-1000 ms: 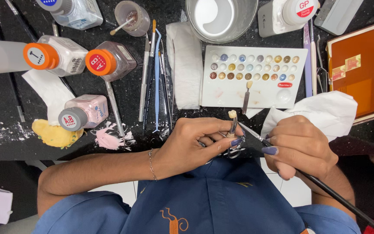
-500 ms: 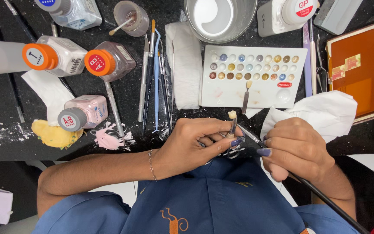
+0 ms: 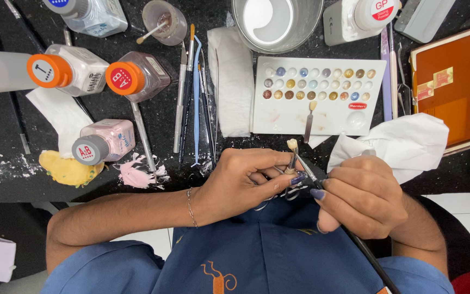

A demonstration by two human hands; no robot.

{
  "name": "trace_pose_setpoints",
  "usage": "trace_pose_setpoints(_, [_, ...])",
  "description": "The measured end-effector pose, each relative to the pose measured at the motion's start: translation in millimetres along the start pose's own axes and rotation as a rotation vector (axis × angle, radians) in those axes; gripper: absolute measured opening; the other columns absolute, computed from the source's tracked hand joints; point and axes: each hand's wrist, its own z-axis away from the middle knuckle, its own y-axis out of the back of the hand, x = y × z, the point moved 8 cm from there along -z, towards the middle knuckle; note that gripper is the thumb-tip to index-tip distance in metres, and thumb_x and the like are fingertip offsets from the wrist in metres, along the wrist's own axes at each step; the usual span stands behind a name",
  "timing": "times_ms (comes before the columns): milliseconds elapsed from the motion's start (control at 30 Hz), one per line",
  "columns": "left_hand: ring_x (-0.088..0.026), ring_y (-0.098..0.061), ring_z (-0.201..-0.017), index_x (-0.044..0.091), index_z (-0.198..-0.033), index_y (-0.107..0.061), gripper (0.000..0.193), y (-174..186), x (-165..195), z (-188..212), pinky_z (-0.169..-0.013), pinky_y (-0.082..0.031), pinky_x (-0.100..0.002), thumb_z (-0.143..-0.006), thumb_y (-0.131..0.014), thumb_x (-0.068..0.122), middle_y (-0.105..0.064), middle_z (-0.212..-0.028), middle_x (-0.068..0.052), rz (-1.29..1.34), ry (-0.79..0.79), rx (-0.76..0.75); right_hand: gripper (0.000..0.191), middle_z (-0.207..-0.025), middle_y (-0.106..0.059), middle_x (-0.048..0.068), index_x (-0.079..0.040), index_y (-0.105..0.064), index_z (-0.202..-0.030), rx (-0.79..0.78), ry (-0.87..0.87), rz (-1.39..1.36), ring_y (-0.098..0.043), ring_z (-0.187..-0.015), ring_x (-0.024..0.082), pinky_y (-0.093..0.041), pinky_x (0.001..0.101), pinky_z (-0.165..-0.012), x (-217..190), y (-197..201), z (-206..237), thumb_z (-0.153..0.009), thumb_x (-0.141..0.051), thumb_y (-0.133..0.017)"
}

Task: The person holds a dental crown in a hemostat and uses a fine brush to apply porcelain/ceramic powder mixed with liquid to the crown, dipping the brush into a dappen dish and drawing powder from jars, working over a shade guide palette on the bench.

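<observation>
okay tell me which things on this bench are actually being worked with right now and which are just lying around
In use:
left hand pinching a holder with a small tooth crown
right hand holding a thin brush

Lying about:
white colour palette
three capped bottles
row of hand tools
crumpled tissue
orange tray

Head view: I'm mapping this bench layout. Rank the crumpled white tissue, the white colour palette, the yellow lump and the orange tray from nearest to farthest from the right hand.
From the right hand:
1. Crumpled white tissue, just above it, touching.
2. White colour palette, up and left.
3. Orange tray, upper right corner.
4. Yellow lump, far left.
</observation>
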Motion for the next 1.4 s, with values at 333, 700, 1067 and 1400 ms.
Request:
trace_pose_setpoints(333, [-0.01, -0.078, -0.088, 0.0, -0.122, -0.071, 0.027, 0, -1, 0, -0.069, -0.067, -0.019, -0.095, -0.073, 0.004, -0.078, -0.107, -0.012, -0.011, -0.007, 0.015, 0.042, -0.088, -0.064, 0.008, 0.0, -0.068, -0.09, 0.062, 0.049, -0.004, -0.067, -0.076, 0.021, -0.056, 0.0364, -0.055, -4, 1, -1, -0.102, -0.04, -0.069])
trace_pose_setpoints(700, [-0.009, -0.077, -0.087, 0.0, -0.122, -0.071, 0.027, 0, 2, -1, -0.068, -0.066, -0.019, -0.095, -0.073, 0.003, -0.079, -0.107, -0.011, 0.003, -0.01, 0.008, 0.04, -0.09, -0.065, 0.01, 0.001, -0.067, -0.091, -0.015, -0.046, -0.007, -0.068, -0.079, 0.024, -0.057, 0.0388, -0.058, 1, -1, -4, -0.101, -0.037, -0.069])
trace_pose_setpoints(1067, [-0.006, -0.074, -0.083, 0.002, -0.123, -0.072, 0.027, 1, 3, 0, -0.066, -0.064, -0.018, -0.096, -0.071, 0.002, -0.078, -0.108, -0.01, 0.019, 0.014, 0.003, 0.044, -0.091, -0.062, 0.011, 0.002, -0.065, -0.089, 0.128, 0.026, -0.008, -0.066, -0.078, 0.023, -0.058, 0.0378, -0.059, -2, 4, 8, -0.106, -0.038, -0.063])
trace_pose_setpoints(1400, [-0.003, -0.07, -0.071, 0.007, -0.124, -0.073, 0.027, 3, 11, 0, -0.061, -0.06, -0.019, -0.097, -0.073, 0.004, -0.077, -0.097, -0.007, -0.081, -0.072, 0.024, 0.018, -0.094, -0.061, 0.009, -0.005, -0.063, -0.092, 0.215, -0.175, -0.02, -0.065, -0.083, 0.024, -0.062, 0.0415, -0.074, 5, 11, 3, -0.099, -0.02, -0.067])
